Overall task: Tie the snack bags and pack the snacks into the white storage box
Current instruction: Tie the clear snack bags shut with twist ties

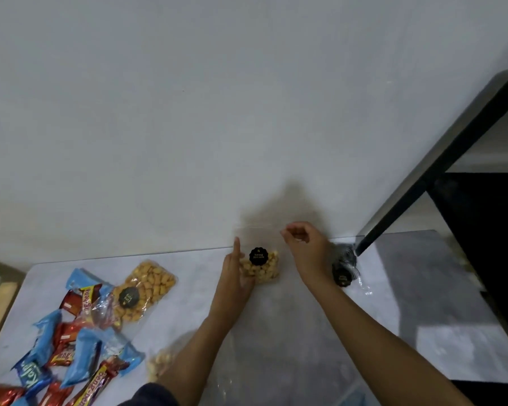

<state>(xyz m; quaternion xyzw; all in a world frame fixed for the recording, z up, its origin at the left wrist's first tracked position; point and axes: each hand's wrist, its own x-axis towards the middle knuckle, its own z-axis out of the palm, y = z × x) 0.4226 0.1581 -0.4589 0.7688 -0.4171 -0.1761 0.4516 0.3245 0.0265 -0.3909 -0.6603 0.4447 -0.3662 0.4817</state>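
My hands are apart, one on each side of a clear snack bag [260,269] of pale yellow nuts. It stands at the far edge of the counter [305,323], just right of the middle of the frame, close to the white wall [188,112]. A round black label [258,256] sits on the front of the bag, above most of the nuts.

My left hand [235,276] has straight fingers laid flat against the bag's left side, with one finger pointing up along the empty plastic. My right hand [305,247] is raised at the bag's upper right with its fingers curled. It seems to pinch the top corner of the clear plastic, though that film is faint against the wall.

A second bag [151,284] of the same nuts lies flat to the left of centre. Its lower end touches a pile of wrapped snacks [71,356] in blue and red that fills the lower left corner. A third bag [159,366] shows blurred at the bottom, partly behind my left forearm. Just behind my right wrist lies crumpled clear plastic with another black label [342,277]. A slanted black frame [440,165] rises from the counter's far right edge toward the upper right.
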